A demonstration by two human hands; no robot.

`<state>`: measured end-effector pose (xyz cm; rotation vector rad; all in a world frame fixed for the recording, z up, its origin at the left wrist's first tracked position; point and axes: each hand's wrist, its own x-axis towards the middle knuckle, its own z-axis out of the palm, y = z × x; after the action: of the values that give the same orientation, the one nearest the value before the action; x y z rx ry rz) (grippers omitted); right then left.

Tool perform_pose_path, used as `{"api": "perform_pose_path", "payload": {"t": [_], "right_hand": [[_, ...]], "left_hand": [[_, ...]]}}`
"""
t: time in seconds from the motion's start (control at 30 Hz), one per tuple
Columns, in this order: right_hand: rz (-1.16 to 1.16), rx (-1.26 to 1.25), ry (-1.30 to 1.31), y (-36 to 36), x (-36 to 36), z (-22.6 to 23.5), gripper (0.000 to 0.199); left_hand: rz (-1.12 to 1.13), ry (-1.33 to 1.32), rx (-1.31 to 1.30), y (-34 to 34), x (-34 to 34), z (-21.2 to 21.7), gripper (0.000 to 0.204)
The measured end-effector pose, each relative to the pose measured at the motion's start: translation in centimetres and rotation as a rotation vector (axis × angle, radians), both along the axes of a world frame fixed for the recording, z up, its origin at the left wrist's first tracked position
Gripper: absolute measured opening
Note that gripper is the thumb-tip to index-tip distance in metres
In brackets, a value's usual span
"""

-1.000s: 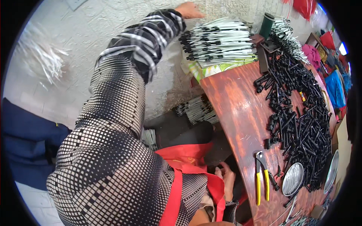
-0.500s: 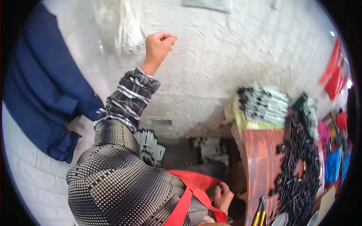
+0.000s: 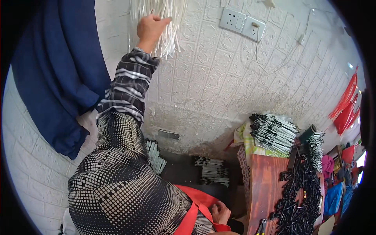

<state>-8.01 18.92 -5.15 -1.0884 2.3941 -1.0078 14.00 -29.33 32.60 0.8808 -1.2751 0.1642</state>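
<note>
My left hand (image 3: 152,28) is raised to a hanging bundle of thin white strands (image 3: 172,37) on the wall. Its thumb and fingers are pressed together in front of the strands; whether one is caught between them does not show. A checked cuff and a dotted sleeve (image 3: 121,133) cover that arm. Low down by the red apron (image 3: 192,217), my right hand (image 3: 221,213) is loosely bent, thumb a little apart from the fingers, and nothing shows in it.
At right, a reddish-brown wooden table (image 3: 260,184) bears a heap of black parts (image 3: 299,199), pliers (image 3: 261,226) and a stack of white, black-ended sticks (image 3: 274,131). More bundles (image 3: 213,172) lie low by the wall. Dark blue cloth (image 3: 51,70) hangs left; sockets (image 3: 243,24) with a cord are above.
My left hand has moved from beside the white strands to in front of them. The view has swung upward, bringing the wall sockets in. My right hand stays by the apron.
</note>
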Motion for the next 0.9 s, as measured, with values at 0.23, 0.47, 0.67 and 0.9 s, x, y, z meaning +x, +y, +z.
{"api": "perform_pose_path", "payload": {"t": [0.23, 0.47, 0.67, 0.9], "right_hand": [[0.007, 0.029, 0.012, 1.1, -0.8, -2.9, 0.026], [0.001, 0.045, 0.035, 1.4, -0.1, -1.3, 0.025], [0.316, -0.251, 0.293, -2.7, -1.3, 3.8, 0.022], [0.260, -0.486, 0.556, -10.6, -3.2, 16.8, 0.031]], "left_hand": [[-0.371, 0.158, 0.157, -5.7, 1.4, 0.1, 0.021], [-0.473, 0.066, 0.000, 1.3, -0.3, -2.9, 0.017], [-0.922, -0.231, 0.129, 8.3, -10.1, -17.3, 0.034], [-1.363, -0.223, 0.597, 22.0, -16.0, -27.1, 0.028]]}}
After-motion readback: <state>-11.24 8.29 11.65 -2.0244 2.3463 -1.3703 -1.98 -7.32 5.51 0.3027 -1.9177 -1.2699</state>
